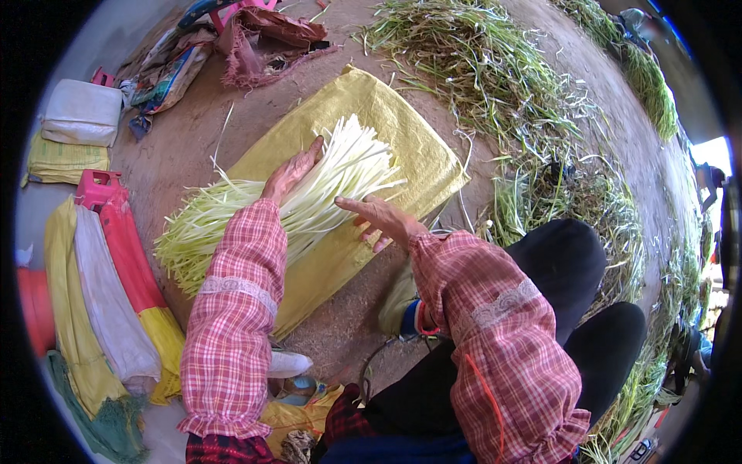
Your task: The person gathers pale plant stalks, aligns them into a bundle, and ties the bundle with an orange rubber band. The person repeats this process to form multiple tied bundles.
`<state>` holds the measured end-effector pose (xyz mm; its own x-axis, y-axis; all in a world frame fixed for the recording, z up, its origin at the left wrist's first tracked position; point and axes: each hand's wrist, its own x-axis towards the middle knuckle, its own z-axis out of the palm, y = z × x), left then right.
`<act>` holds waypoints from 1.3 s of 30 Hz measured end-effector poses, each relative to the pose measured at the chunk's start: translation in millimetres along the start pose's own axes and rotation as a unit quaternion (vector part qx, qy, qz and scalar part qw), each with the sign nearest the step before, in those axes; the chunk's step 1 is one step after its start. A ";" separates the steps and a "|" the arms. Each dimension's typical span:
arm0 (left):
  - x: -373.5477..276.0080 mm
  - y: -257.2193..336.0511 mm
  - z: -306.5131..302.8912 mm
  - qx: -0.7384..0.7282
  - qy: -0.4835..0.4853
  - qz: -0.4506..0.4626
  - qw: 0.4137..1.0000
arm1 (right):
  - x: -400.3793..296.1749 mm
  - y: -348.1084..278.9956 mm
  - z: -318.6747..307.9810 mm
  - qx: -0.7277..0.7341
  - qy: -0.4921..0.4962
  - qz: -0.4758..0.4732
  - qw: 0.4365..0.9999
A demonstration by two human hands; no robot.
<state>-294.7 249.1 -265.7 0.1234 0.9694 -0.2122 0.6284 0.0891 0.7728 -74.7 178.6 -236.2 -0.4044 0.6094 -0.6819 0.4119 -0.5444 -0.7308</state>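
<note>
A long heap of pale green and white stalks, which look like garlic chives or similar leafy shoots, lies across a flat yellow woven sack on the ground. My left hand rests along the far left side of the heap, fingers pointing up towards the white ends. On the other side, my right hand is held with its fingers spread at the edge of the stalks, gripping nothing. Both forearms wear red checked sleeve covers with lace bands.
Loose green leaves are strewn at the upper right and beside my knees. Folded sacks and a pink plastic stool stand at the left. A torn red sack lies at the top. People are partly visible at the far right.
</note>
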 end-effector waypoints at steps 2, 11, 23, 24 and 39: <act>-2.7 3.4 2.6 -0.018 -0.072 -0.100 0.992 | -2.0 1.5 4.0 0.009 -0.019 -0.029 0.999; -17.3 32.2 4.8 -0.211 -0.154 -0.226 0.939 | 6.5 14.1 22.7 0.039 0.059 -0.060 0.996; -45.9 29.8 3.6 -0.369 -0.148 -0.229 0.889 | 8.3 16.7 27.9 0.045 0.069 -0.177 0.981; -45.0 35.3 2.7 -0.345 -0.140 -0.227 0.900 | -1.2 8.1 25.9 0.059 0.060 -0.158 0.984; -49.3 42.7 9.5 -0.283 -0.154 -0.183 0.929 | -7.8 3.3 26.4 0.137 0.096 -0.182 0.969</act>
<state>-266.5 203.0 -227.9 0.2503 0.7461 -0.6169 0.1778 0.5910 0.7869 -91.7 156.8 -234.1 -0.3126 0.8714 -0.3780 0.0280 -0.3893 -0.9207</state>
